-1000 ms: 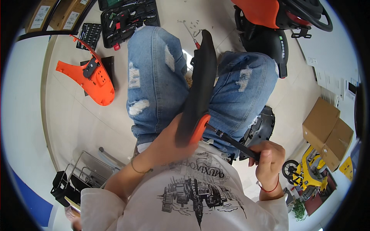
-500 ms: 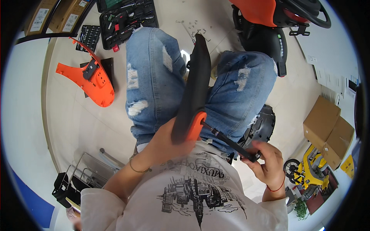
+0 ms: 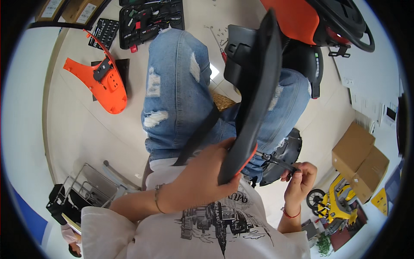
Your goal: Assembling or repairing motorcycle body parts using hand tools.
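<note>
Over your lap in the head view, your left hand (image 3: pixel 206 173) wraps the near end of a black panel (image 3: pixel 255 97), fingers curled firmly on it; the panel slants up past your right thigh (image 3: pixel 290 103). Your right hand (image 3: pixel 302 176) pinches a driver (image 3: pixel 279 161) by its handle end, its shaft reaching the panel's orange edge (image 3: pixel 249 161). An orange cover (image 3: pixel 108 93) lies left of your legs, near a toolbox (image 3: pixel 152 25).

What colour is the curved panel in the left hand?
The curved panel is black with orange low down; head view.
</note>
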{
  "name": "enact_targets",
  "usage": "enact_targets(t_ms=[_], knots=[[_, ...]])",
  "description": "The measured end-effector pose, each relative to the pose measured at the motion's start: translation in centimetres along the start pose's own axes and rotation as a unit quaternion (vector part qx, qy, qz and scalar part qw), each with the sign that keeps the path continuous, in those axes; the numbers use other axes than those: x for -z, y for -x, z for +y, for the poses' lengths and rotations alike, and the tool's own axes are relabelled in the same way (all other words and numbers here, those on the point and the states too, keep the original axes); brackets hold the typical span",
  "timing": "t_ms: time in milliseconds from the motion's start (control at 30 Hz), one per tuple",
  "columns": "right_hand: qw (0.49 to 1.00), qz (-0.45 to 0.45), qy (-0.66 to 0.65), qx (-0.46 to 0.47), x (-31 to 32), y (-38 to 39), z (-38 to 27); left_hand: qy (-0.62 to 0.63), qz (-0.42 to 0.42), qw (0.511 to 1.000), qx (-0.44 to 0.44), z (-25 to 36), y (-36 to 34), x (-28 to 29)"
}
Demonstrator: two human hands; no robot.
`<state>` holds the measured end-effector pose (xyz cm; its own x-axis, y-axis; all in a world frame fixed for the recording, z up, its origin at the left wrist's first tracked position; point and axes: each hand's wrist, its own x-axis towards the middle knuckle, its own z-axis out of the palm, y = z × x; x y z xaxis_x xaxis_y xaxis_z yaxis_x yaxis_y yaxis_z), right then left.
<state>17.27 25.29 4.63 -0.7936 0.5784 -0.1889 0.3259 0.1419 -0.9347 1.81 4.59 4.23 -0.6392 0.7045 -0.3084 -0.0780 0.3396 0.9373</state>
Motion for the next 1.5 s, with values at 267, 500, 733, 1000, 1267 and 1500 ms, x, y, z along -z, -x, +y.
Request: enact_targets(t_ms=[267, 500, 733, 1000, 1267, 1500], knots=[[0.964, -0.004, -0.202, -0.175, 0.3, 0.4, -0.5, -0.067, 0.032, 0.98, -0.184, 1.8, -0.7, -0.6], [0.973, -0.034, -0.204, -0.105, 0.8, 1.1, -0.6, -0.118, 0.053, 0.966, -0.226, 1.8, -0.6, 0.0], [0.979, -0.144, -0.092, -0.107, 3.5, 1.3, -1.3, -0.053, 0.049, 0.974, -0.216, 2.0, 0.0, 0.0], [0.982, -0.047, -0.147, -0.108, 3.5, 1.8, -0.8, -0.075, 0.016, 0.97, -0.229, 1.9, 0.8, 0.1], [0.991, 0.092, 0.033, 0.095, 2.8, 1.8, -1.1, -0.043, -0.004, 0.976, -0.214, 2.0, 1.0, 0.3], [0.98, 0.059, 0.179, 0.066, 2.4, 2.6, -3.6, 0.102, 0.012, 0.983, -0.154, 2.2, 0.9, 0.6]])
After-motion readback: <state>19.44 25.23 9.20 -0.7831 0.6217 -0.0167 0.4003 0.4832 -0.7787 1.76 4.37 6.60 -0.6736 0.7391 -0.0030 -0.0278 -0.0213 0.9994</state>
